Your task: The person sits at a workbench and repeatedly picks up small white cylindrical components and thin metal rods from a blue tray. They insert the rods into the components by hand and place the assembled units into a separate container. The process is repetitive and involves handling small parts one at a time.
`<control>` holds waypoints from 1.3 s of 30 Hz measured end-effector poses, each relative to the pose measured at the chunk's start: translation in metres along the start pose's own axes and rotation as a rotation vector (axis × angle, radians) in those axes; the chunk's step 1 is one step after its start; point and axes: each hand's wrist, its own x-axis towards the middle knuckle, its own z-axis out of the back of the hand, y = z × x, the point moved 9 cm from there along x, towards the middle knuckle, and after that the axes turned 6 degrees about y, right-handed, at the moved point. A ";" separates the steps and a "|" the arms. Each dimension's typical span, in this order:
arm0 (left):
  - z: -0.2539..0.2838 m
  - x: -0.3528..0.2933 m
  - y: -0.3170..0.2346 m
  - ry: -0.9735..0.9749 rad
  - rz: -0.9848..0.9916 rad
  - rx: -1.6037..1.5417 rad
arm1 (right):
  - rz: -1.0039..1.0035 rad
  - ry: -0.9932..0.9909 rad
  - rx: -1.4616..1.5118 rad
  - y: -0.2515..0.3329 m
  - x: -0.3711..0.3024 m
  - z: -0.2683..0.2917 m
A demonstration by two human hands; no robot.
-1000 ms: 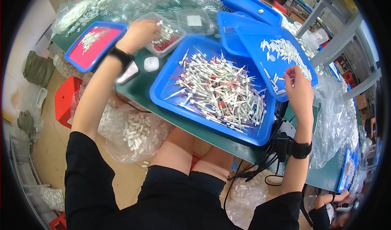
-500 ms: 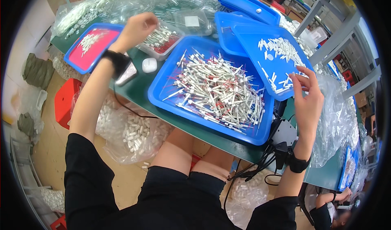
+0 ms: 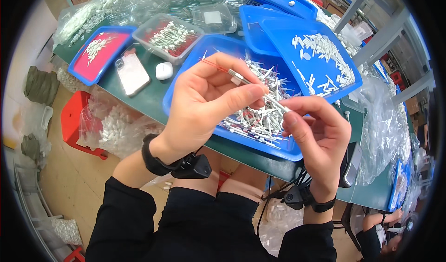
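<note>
Above the large blue tray [image 3: 179, 92], my two hands meet at a thin white rod with red wires [image 3: 276, 104]. My left hand [image 3: 204, 97] is closed around its wired part, and the red wires stick out behind the fingers. The thumb and forefinger of my right hand [image 3: 318, 132] pinch the rod's other end; whether a separate small piece sits there I cannot tell. Under my hands, the tray bears a heap of similar white rods [image 3: 265, 127] with red wires, partly hidden by my fingers.
A clear box of rods [image 3: 197, 31], a phone [image 3: 133, 74] and a white rounded case [image 3: 164, 71] lie left. A pink-lined blue tray [image 3: 76, 67] is farther left. An angled blue tray [image 3: 285, 34] holds short white tubes [image 3: 320, 48]. A metal frame [image 3: 385, 34] rises right.
My left hand has come right and nearer from the clear box. My right hand has left the angled tray and moved left and nearer. Both now grip one rod.
</note>
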 end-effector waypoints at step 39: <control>-0.011 -0.007 -0.005 0.119 -0.191 0.621 | 0.396 -0.063 -0.573 0.021 -0.010 -0.012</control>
